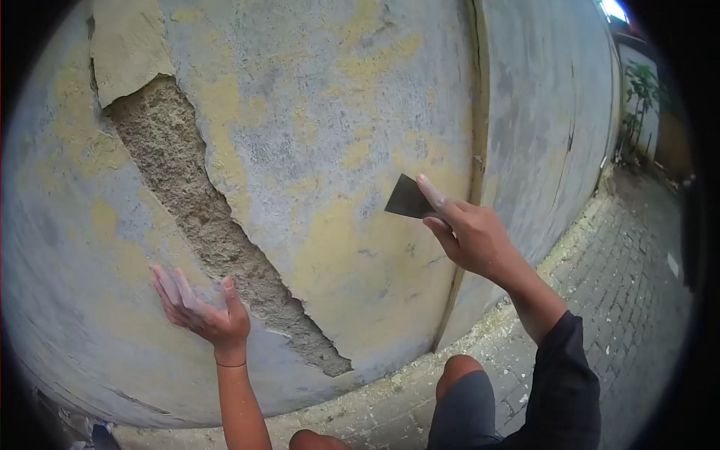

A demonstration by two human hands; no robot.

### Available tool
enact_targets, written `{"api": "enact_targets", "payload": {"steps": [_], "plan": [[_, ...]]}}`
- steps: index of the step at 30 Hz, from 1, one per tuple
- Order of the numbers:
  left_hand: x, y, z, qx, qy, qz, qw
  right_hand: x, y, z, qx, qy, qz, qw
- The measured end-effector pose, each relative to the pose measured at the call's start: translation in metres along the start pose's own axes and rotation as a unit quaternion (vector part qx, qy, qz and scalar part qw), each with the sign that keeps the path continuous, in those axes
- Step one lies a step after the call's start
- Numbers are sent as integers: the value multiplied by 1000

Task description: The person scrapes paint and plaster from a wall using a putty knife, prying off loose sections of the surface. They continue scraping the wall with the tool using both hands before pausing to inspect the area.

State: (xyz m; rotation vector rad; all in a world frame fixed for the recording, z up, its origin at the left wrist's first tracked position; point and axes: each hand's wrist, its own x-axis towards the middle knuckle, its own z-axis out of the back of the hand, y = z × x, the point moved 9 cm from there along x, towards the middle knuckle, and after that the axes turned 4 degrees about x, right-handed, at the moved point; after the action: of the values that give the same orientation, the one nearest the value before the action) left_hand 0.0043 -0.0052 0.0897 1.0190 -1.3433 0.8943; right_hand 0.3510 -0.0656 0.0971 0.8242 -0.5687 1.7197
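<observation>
My right hand (474, 232) grips a scraper (406, 196) with a flat, dark, squarish blade. The index finger lies along the blade, and its tip is dusted white. The blade is in front of the yellow-and-grey painted wall (322, 142), pointing left. Lower left, my left hand (201, 306) is open, palm toward the wall, its whitened fingers stretched upward and thumb apart. Beside that thumb runs a long bare strip (180, 161) of rough brown masonry with jagged paint edges. Loose-edged plaster (131, 45) borders the strip's top end.
A vertical pipe-like ridge (478, 112) divides the wall on the right. Paint flakes litter the ground along the wall's foot, beside grey paving (615, 300). My bent knees (461, 367) are at the bottom. A plant (641, 94) grows far right.
</observation>
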Motion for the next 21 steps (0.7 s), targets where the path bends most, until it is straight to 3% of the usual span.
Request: {"api": "enact_targets", "payload": {"steps": [2,3,10,12,19,21], "plan": [[30,3,-21,23,-25,-16,999,27,-12,9,-4,-19,-20,1000],[-9,-6,19,19,56,-9,998,-29,3,7,21,52,-52,997],[-19,-5,8,50,39,-39,997,-15,10,0,23,46,-47,998],[-23,-1,6,55,50,-47,996,-17,16,-1,38,5,-40,998],[-5,7,11,23,18,-122,992,4,12,-7,37,27,-84,995],[-5,4,12,21,18,-122,992,14,25,-7,50,2,-44,998]]}}
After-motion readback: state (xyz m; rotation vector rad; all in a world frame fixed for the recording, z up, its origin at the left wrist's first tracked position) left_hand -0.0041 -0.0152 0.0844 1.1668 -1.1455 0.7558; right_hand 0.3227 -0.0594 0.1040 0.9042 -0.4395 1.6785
